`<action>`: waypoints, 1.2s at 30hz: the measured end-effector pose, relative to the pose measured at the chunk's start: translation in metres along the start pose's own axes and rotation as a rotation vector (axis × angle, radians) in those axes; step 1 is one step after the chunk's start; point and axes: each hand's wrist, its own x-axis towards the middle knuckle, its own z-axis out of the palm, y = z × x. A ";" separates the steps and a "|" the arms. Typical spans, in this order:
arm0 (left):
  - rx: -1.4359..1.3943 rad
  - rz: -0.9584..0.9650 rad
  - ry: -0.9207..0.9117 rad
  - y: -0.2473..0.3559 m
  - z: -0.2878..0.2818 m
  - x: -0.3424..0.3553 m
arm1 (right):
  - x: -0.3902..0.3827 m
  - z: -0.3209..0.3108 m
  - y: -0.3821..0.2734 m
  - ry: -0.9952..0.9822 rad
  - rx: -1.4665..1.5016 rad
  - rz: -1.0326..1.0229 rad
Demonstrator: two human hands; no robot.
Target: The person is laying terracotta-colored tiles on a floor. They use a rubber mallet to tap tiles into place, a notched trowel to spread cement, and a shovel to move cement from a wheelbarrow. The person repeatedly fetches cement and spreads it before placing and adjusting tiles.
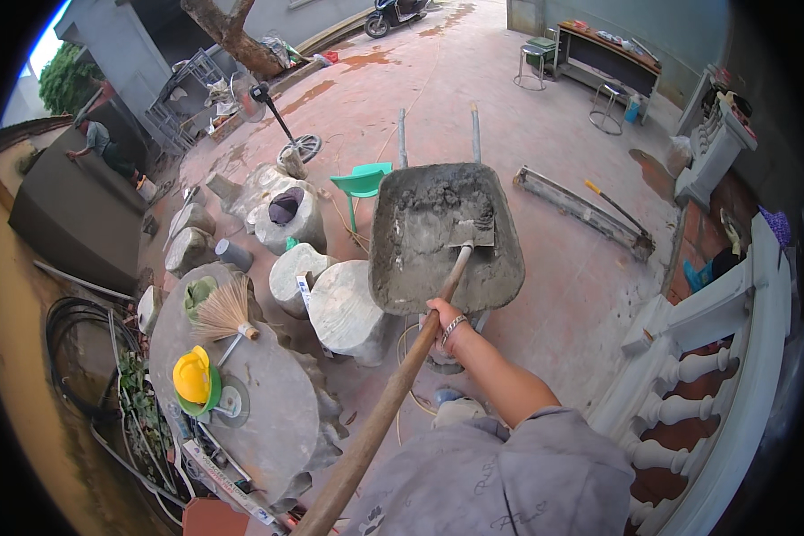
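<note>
Grey shirt [500, 478]: nearest the camera, on the near side of the wheelbarrow [411, 272], the bare right forearm [509, 380] reaching from it toward the tray.
White balustrade [764, 357]: right of the wheelbarrow, well apart from it.
Scalloped stone counter [281, 384]: left of the wheelbarrow and closer to the person, carrying a yellow hard hat [190, 373] and a straw broom [226, 311].
Wheelbarrow tray: deep, grey and caked, its two handles [476, 134] pointing away from the person; likely rigid, and weighty with its contents.
Long-handled shovel [377, 420]: blade [481, 236] inside the wheelbarrow, right of its middle; the wooden shaft slants over the near rim and runs out of view. The shaft should be stiff and fairly light, the blade end the heavy one once loaded. Best held with one hand low on the shaft and the other well up it; wet cement could make the wood slick.
Grey mortar [438, 189]: heaped at the wheelbarrow's far end, smeared elsewhere; looks thick, dense and clinging.
Right hand [445, 320]: on the shaft, just by the wheelbarrow's near rim.
Left hand: out of view, so its hold cannot be told.
Right fingers [435, 305]: wrapped closed around the shaft.
Metal bracelet [454, 324]: on the right wrist, near the wheelbarrow's rim.
</note>
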 end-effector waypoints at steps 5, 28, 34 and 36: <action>-0.155 -0.750 -0.182 -0.004 0.035 -0.022 | 0.056 -0.014 -0.036 -0.007 -0.083 -0.042; -0.315 -1.785 -0.918 -0.015 0.214 -0.244 | 0.143 -0.056 0.024 0.456 -1.197 -0.318; -0.387 -1.765 -0.855 0.006 0.209 -0.296 | 0.098 -0.025 0.059 0.484 -1.428 -0.321; -0.416 -1.750 -0.816 0.013 0.201 -0.309 | 0.101 -0.007 0.060 0.426 -1.474 -0.258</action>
